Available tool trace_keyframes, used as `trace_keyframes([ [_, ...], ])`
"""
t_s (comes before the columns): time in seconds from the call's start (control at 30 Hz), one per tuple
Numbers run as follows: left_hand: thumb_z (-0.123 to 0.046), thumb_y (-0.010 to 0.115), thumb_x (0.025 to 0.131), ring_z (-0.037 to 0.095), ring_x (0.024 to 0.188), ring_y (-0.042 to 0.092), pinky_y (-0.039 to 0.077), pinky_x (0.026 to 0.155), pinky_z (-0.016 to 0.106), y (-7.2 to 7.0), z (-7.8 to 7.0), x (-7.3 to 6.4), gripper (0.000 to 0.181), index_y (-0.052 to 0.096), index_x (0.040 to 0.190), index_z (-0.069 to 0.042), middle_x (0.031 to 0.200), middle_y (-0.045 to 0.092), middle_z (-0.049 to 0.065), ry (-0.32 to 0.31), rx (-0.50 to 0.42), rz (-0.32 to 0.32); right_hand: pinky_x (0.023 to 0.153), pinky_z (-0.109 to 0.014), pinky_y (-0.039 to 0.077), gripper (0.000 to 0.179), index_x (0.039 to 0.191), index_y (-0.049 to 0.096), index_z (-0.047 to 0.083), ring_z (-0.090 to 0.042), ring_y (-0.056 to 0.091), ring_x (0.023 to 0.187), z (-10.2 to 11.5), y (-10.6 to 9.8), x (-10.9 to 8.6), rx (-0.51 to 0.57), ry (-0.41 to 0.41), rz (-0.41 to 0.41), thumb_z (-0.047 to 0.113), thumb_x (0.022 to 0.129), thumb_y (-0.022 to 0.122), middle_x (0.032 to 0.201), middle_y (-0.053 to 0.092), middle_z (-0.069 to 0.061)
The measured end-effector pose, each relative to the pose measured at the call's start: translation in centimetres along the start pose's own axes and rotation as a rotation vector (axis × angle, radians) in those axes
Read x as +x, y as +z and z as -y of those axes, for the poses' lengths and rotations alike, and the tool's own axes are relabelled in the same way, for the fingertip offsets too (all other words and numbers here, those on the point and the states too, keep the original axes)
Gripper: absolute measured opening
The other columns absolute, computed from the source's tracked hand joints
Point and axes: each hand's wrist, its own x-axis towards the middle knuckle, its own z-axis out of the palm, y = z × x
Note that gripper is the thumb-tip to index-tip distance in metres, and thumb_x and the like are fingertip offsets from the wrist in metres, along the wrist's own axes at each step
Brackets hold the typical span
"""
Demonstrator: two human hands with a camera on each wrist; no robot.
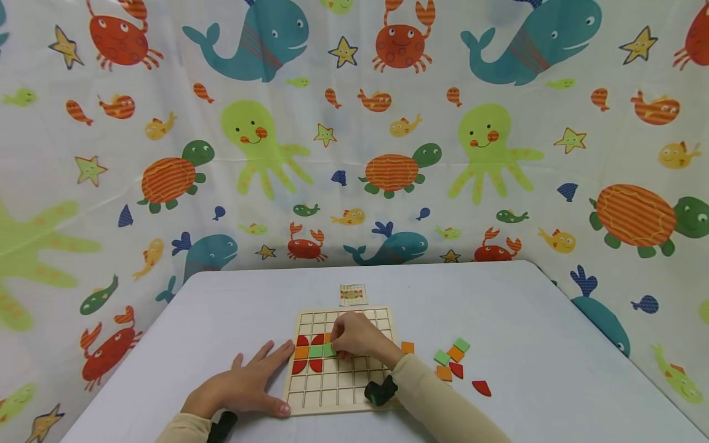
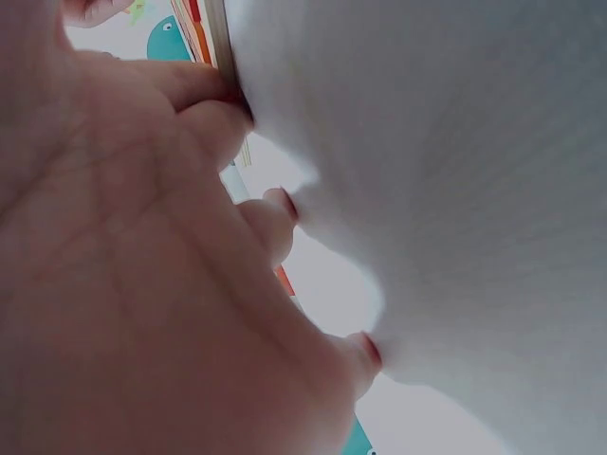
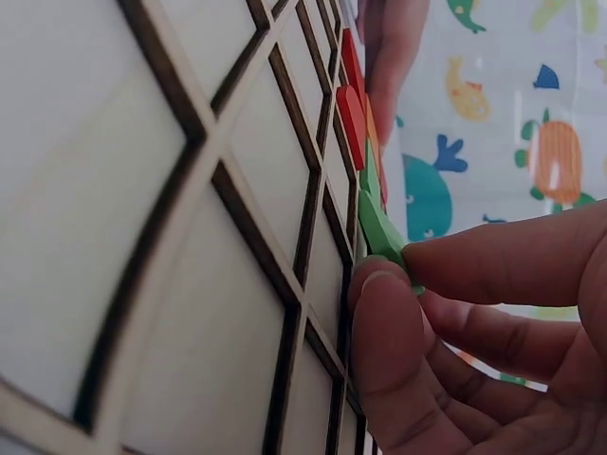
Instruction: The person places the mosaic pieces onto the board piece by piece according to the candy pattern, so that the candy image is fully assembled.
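A wooden grid board (image 1: 311, 399) lies on the white table. Red rounded wedge tiles (image 1: 299, 367), an orange square tile (image 1: 301, 352) and a green square tile (image 1: 316, 351) fill cells at its left side. My right hand (image 1: 362, 337) reaches over the board and pinches another green square tile (image 3: 381, 227) between thumb and index finger. In the right wrist view that tile is tilted against the grid beside the filled cells. My left hand (image 1: 244, 384) is spread on the table, its fingertips and thumb at the board's left edge; the left wrist view shows its palm (image 2: 142, 246).
A small picture card (image 1: 352, 295) lies behind the board. To the right are loose tiles: an orange square (image 1: 407, 347), green squares (image 1: 461, 344), more orange ones (image 1: 444, 373) and red wedges (image 1: 482, 387). A sea-animal curtain (image 1: 332, 184) hangs behind the table.
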Motion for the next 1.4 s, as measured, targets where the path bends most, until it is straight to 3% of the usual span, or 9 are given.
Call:
trace_keyframes([
  [0.47,-0.051,0.095,0.075,0.047,0.161,0.009,-0.005,0.113,0.085,0.3,0.0,0.1,0.119,0.033,0.169,-0.013,0.174,0.029,0.013,-0.008,0.001,-0.004,0.051,-0.023,0.047,0.018,0.08,0.068,0.011,-0.009,0.055,0.05,-0.2,0.0,0.0,-0.163,-0.075,0.013,-0.001,0.09,0.076,0.064,0.059,0.002],
  [1.03,-0.05,0.095,0.075,0.048,0.161,0.009,-0.006,0.113,0.084,0.3,0.0,0.2,0.119,0.033,0.169,-0.013,0.174,0.03,0.014,-0.021,-0.003,-0.006,0.052,-0.022,0.048,0.018,0.081,0.07,0.011,-0.01,0.057,0.053,-0.4,-0.2,-0.1,-0.123,-0.089,0.017,-0.003,0.09,0.077,0.069,0.062,0.002],
  [1.4,-0.051,0.094,0.076,0.049,0.16,0.008,-0.007,0.113,0.085,0.1,0.1,0.1,0.117,0.033,0.169,-0.014,0.174,0.03,0.013,-0.008,-0.009,0.007,0.078,-0.026,0.055,0.003,0.097,0.078,0.007,-0.01,0.062,0.08,-0.3,-2.2,-0.6,-0.116,-0.199,0.037,0.006,0.095,0.079,0.086,0.069,0.008],
])
